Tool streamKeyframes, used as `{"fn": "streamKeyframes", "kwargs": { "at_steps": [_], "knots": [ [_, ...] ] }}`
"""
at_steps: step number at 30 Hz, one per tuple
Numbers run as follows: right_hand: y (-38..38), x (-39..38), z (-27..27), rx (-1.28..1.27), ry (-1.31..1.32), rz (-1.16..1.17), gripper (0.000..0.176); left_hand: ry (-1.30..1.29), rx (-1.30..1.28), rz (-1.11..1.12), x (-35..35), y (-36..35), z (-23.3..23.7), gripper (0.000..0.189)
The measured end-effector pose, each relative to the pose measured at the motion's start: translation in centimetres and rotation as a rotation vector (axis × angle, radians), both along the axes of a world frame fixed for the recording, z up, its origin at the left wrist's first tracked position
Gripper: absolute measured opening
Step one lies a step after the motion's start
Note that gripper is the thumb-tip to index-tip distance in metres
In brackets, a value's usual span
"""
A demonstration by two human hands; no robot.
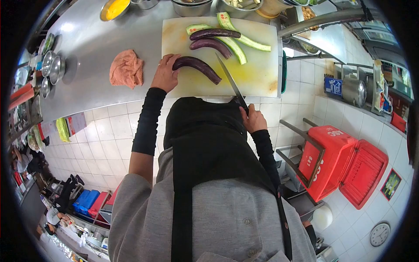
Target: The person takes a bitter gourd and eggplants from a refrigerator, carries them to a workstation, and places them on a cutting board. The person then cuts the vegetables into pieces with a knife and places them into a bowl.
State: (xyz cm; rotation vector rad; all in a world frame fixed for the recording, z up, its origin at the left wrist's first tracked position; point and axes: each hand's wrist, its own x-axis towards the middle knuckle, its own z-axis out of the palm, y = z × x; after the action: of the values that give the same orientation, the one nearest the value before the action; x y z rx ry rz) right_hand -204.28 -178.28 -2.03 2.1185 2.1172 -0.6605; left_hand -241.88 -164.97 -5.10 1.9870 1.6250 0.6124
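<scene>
One eggplant (pixel 198 67) at my left hand (pixel 166 72), pinch unclear; right hand (pixel 254 120) closed round knife (pixel 231 81), blade apart: judged pre-cut, calling for blade alignment.

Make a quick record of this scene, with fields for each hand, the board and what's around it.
left hand: at one end of a curved purple eggplant
right hand: holding a knife by its handle, blade over the board
cutting board: also bears two more purple eggplants and green-skinned strips
left of board: crumpled pink cloth on a metal table
far edge: bowl with yellow contents
</scene>
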Motion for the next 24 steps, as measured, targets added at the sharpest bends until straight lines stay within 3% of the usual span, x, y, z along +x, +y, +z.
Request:
{"fn": "streamKeyframes", "kwargs": {
  "at_steps": [5, 17, 24],
  "knots": [
    [-0.1, -0.5, 0.7, -0.004, -0.009, -0.014, 0.044, -0.033, 0.01, 0.006, 1.0, -0.3, 0.5, 0.067],
    [-0.3, -0.8, 1.7, 0.078, 0.031, -0.046, 0.042, 0.348, -0.085, -0.091, 3.3, 2.1, 2.1, 0.061],
    [-0.9, -0.5, 1.2, 0.049, 0.032, -0.067, 0.043, 0.336, -0.14, -0.148, 3.1, 3.2, 2.2, 0.061]
  ]
}}
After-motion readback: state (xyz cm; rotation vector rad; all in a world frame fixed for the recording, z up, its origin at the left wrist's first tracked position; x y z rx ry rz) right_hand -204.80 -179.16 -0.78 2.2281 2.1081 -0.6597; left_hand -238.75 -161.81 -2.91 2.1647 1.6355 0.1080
